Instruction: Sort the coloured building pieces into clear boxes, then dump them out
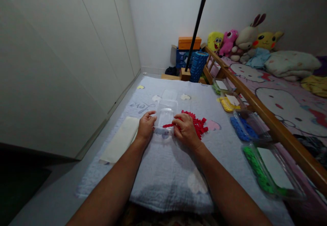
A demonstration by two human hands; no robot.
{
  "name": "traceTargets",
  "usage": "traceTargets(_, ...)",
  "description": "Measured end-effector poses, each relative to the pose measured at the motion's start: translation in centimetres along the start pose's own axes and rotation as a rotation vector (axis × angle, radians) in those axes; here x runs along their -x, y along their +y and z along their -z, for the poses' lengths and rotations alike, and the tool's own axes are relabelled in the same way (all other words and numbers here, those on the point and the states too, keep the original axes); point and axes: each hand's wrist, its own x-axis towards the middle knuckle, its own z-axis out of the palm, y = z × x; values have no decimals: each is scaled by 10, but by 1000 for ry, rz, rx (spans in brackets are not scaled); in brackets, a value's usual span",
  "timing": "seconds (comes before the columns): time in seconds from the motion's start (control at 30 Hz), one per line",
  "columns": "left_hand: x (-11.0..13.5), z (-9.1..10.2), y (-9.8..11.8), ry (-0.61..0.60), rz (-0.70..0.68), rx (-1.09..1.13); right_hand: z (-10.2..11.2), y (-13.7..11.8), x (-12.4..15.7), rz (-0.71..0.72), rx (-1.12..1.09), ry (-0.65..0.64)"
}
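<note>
The left hand holds the left side of a clear container, fingers curled at its rim. The right hand pinches the end of a red strip between thumb and fingers, at the container's near right corner. The container sits in front of the person, near the middle of the cloth-covered tabletop; whether the strip touches its floor or hangs just above is hard to tell in this dim light.

The filling seems barely begun: most red pieces lie loose in a heap just right of the container, and no others show clearly inside it. Along the wooden rail, four containers look already filled: green nearest, then blue, yellow and another green. The red heap appears to be what is left.

The container's opening faces up, and its long axis runs away from the person. The strip lies crosswise to that, nearly level from left to right, its free end pointing left toward the left hand.
</note>
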Motion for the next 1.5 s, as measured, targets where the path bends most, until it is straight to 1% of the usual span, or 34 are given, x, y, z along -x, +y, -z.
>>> traceTargets(0.3,-2,0,-4,-8,-8,10,-8,5,0,-96,17,-6)
traceTargets(0.43,0,1,-3,13,-7,9,4,14,0,-115,22,87)
traceTargets(0.5,0,1,-2,24,-7,12,14,25,0,-159,38,141)
traceTargets(0.57,0,2,-2,30,-5,13,23,38,1,-221,70,162)
traceTargets(0.67,-1,2,-2,25,2,23,29,54,5,-280,115,126)
traceTargets(0.73,-2,2,-2,21,8,27,28,57,7,-293,133,85)
traceTargets(0.9,-1,1,1,25,28,23,26,54,8,-293,106,-24)
traceTargets(1.03,1,2,3,15,32,15,31,53,8,-264,44,-70)
traceTargets(1.2,3,0,6,27,24,12,36,55,9,-266,52,-105)
traceTargets(1.3,3,0,7,37,8,21,42,56,8,-253,-47,-100)
traceTargets(1.4,3,0,8,39,2,20,48,57,6,-258,-249,-87)
traceTargets(1.5,4,0,9,28,2,23,48,52,5,-283,-426,-4)
